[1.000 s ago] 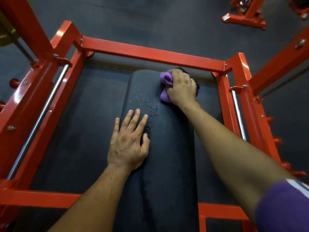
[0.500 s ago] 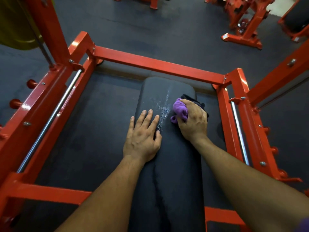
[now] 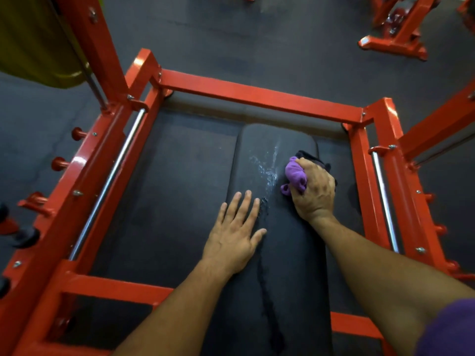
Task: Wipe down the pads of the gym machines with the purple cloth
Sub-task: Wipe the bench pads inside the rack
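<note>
The right hand curls round the bunched purple cloth and presses it onto the black pad of the gym machine. The cloth bulges out past the thumb side of that hand, and a darker fold of fabric shows beyond the knuckles. Just to the left of the cloth, a streak of wet droplets glistens on the pad and runs away from the hand toward the pad's far end. The left hand lies flat on the pad's left edge, nearer the person than the cloth, with its fingers straight and slightly spread and the fingertips close beside the wet streak. The red steel frame boxes in the pad on all sides of both hands, and a chrome rod runs along the frame, well to the left of the left hand.
</note>
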Demonstrator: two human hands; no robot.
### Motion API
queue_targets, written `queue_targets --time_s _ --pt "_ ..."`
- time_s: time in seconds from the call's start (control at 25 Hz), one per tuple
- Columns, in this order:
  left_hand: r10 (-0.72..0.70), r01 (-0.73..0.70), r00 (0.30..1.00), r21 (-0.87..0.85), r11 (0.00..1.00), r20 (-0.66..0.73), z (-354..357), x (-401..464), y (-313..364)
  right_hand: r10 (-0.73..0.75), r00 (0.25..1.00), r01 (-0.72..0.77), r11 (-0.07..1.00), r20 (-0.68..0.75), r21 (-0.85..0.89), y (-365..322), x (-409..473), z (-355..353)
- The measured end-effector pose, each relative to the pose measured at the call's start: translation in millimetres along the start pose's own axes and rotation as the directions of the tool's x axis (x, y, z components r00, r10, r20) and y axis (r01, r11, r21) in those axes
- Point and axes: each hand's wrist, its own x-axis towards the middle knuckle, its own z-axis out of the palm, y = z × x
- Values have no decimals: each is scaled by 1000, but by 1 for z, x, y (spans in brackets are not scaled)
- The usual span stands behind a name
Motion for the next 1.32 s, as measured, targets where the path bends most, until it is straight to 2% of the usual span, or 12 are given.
queue_targets --time_s 0.16,0.28,0.4,0.56,0.76,1.12,1.32 --pt "-25 25 998 13 1000 -51 0 7 -1 -54 994 56 998 -91 21 6 5 5" --pt "-40 40 999 80 996 4 -6 5 7 -45 995 46 999 -85 7 5 3 2" --pt "-139 137 990 92 986 20 -9 -2 26 -44 997 46 999 -69 26 6 2 1" --pt "-232 235 971 48 971 -55 1 -14 48 -34 996 37 999 -82 31 9 0 3" --pt "-226 233 968 61 970 -112 3 -13 47 -36 996 39 999 -82 27 10 2 6" --pt "-225 231 966 34 972 -127 1 -15 48 -46 991 47 999 -126 8 8 2 7" --pt "-202 206 969 13 978 -143 6 -15 46 -21 997 23 1000 -72 19 5 0 2"
